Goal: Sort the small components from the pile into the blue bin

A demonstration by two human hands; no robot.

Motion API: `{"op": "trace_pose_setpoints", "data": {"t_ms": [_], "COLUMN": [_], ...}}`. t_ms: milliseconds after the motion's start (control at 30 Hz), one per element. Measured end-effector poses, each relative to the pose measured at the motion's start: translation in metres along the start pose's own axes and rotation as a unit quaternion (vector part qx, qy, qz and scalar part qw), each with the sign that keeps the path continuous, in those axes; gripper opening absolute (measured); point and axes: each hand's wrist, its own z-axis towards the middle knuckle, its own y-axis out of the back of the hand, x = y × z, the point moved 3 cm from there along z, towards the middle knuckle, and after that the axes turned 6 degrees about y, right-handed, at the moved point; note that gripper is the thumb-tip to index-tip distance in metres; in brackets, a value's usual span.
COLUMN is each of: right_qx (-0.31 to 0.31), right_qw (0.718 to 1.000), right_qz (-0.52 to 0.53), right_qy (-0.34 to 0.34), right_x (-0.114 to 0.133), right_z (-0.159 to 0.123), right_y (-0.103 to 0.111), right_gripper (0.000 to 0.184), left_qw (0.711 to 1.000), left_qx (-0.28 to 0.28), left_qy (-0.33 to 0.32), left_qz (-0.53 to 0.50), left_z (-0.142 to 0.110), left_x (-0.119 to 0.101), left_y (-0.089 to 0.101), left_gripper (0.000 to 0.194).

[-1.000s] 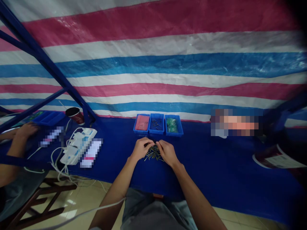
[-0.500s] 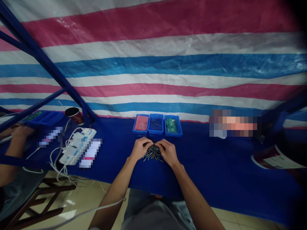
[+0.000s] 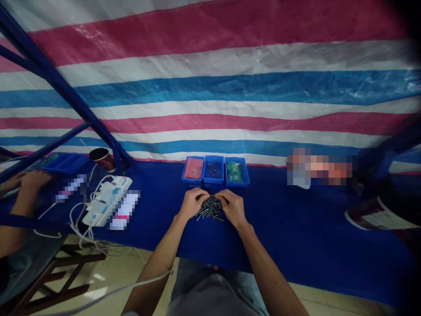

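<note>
On the blue tabletop lies a loose pile of thin, dark and yellowish screw-like rods (image 3: 210, 210). My left hand (image 3: 194, 204) is at the pile's upper left, thumb and forefinger pinched together. Opposite it, my right hand (image 3: 232, 206) pinches in the same way at the upper right. One thin rod (image 3: 212, 195) seems to span the small gap between the fingertips, held at both ends; its exact kind is too small to make out. Just beyond the hands stands a blue bin (image 3: 213, 180) with a few similar dark pieces inside.
Beside that bin are one with a pink packet (image 3: 194, 168) and one with green bags (image 3: 235, 170). To the left lie a power strip (image 3: 107, 199), white cables and a dark cup (image 3: 102, 159). Another person's hand (image 3: 35, 179) is far left. A large cup (image 3: 378, 215) is at right.
My fingertips have drawn slightly apart, with my right hand shifting a little to the right. The thin rod between them shows more clearly. The other person's hand at far left moved slightly right.
</note>
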Motion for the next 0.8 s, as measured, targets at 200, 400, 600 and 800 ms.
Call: {"op": "trace_pose_setpoints", "data": {"t_ms": [200,400,600,800], "right_qx": [-0.064,-0.141,-0.093,-0.007], "right_qw": [0.998,0.985,0.987,0.995], "right_qz": [-0.015,-0.088,-0.124,-0.088], "right_qy": [-0.014,-0.039,-0.049,-0.048], "right_x": [0.002,0.008,0.005,-0.009], "right_z": [0.004,0.035,0.074,0.015], "right_y": [0.016,0.020,0.016,0.034], "right_gripper": [0.020,0.030,0.034,0.030], "left_qw": [0.999,0.998,0.996,0.997], "left_qx": [-0.032,-0.034,-0.049,-0.049], "left_qy": [0.031,0.041,0.052,0.050], "left_qz": [-0.030,-0.039,-0.044,-0.043], "left_z": [0.001,0.002,0.001,0.001], "left_x": [0.004,0.005,0.008,0.011], "left_y": [0.006,0.004,0.005,0.003], "left_gripper": [0.022,0.023,0.023,0.026]}}
